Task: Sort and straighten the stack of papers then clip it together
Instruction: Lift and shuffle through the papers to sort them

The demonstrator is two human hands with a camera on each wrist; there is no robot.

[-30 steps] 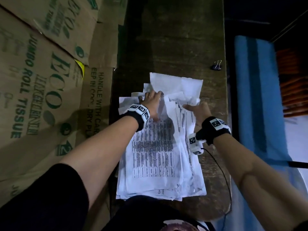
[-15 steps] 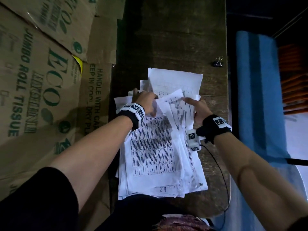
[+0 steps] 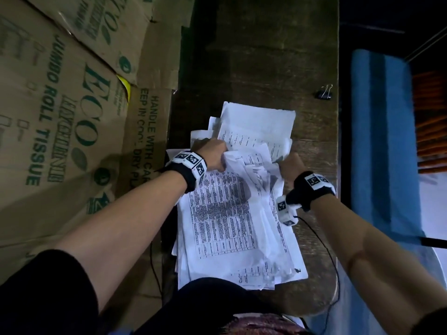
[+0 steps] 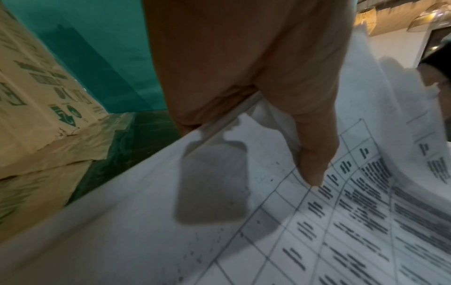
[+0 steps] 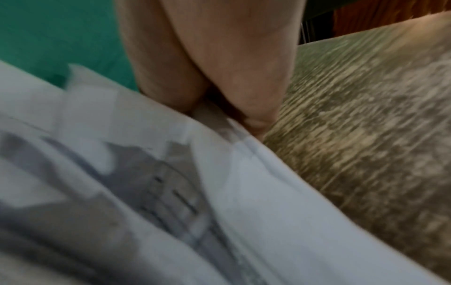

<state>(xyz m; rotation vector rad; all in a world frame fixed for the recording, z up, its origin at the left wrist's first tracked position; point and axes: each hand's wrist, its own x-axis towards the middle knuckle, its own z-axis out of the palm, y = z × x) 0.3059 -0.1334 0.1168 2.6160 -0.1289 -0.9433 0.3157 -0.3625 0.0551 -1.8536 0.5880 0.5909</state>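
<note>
A messy stack of printed white papers (image 3: 225, 221) lies on the narrow dark wooden table (image 3: 266, 56), its sheets fanned out and crumpled at the far end. My left hand (image 3: 212, 154) grips the far left part of the upper sheets; in the left wrist view its thumb (image 4: 314, 154) presses on a printed table while the fingers curl under the paper (image 4: 244, 231). My right hand (image 3: 289, 163) pinches the right edge of the sheets (image 5: 244, 192) between thumb and fingers. A black binder clip (image 3: 324, 93) lies apart at the table's far right edge.
Flattened cardboard boxes (image 3: 60, 117) printed with green lettering lean along the table's left side. A blue cloth (image 3: 382, 141) covers the surface to the right of the table. A thin black cable (image 3: 331, 257) hangs from my right wrist over the table's near right corner.
Both hands have closed in on the far end of the pile and drawn the upper sheets toward me, so the paper between them now bunches and crumples. The binder clip stays put.
</note>
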